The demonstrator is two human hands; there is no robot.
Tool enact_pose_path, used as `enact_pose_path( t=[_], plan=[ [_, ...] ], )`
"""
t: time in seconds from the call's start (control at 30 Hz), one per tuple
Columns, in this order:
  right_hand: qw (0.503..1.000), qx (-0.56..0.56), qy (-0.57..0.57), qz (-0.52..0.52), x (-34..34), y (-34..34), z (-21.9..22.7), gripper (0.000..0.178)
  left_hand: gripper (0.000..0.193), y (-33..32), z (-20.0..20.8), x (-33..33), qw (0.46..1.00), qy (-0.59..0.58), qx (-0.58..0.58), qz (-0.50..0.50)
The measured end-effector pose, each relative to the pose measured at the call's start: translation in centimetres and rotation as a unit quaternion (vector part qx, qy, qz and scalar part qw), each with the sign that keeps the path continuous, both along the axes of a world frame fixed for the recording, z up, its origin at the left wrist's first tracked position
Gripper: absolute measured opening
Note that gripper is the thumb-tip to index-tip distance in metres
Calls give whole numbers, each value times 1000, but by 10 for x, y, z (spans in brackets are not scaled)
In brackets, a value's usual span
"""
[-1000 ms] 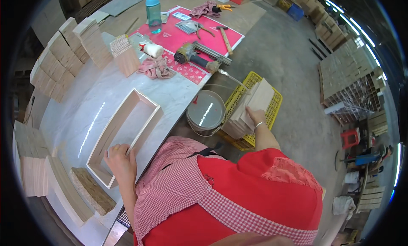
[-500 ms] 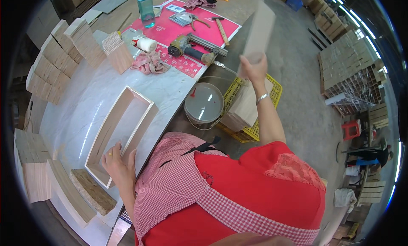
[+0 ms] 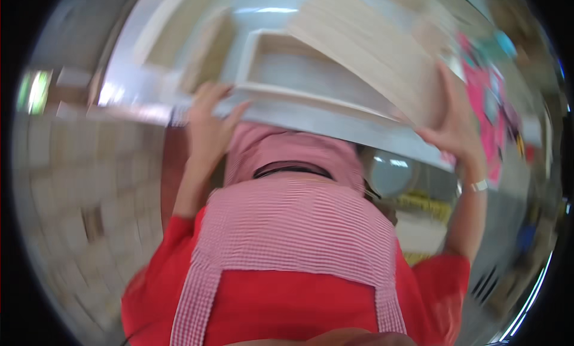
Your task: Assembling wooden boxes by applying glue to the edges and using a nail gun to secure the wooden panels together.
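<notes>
A flat pale wooden board [image 3: 371,53] is in my right hand [image 3: 451,119], thumb below and fingers round its near right end. It slants over the right part of a rectangular wooden frame [image 3: 323,101] on the white table. Part of the frame's far side and its right end are hidden by the board. Blur keeps me from telling whether board and frame touch. Beside the frame's near left corner, my left hand [image 3: 206,116] is open, thumb and fingers apart at the table edge. A brown wooden block [image 3: 209,50] lies just beyond it.
Below the table's right edge stand a bucket [image 3: 391,172] and a yellow crate [image 3: 427,208] with wooden boards. A pink mat [image 3: 478,86] and teal bottle [image 3: 505,44] are at the right. Stacked pale wooden pieces [image 3: 89,196] fill the left side.
My right hand has brought the board from beside the table, above the crate, to over the frame. The whole view has swung round, and my left hand stays near the frame's end.
</notes>
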State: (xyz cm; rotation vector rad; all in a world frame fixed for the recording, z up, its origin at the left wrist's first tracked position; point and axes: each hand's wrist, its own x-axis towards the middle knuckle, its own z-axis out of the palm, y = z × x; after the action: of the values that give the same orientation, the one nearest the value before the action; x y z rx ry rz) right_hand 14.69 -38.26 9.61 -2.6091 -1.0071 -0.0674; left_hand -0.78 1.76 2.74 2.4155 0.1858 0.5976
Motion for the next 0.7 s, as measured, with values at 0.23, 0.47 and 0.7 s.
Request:
enact_pose_path(
  t=[0.23,0.47,0.7],
  plan=[
    [991,-37,64,108,20,54,6,112,33,-7,-5,-9,999,5,18,50],
    [990,-38,63,123,20,78,8,110,31,9,-5,-5,997,26,-24,71],
    [985,-54,60,155,23,86,2,109,31,13,-6,1,996,76,-7,49]
  ],
)
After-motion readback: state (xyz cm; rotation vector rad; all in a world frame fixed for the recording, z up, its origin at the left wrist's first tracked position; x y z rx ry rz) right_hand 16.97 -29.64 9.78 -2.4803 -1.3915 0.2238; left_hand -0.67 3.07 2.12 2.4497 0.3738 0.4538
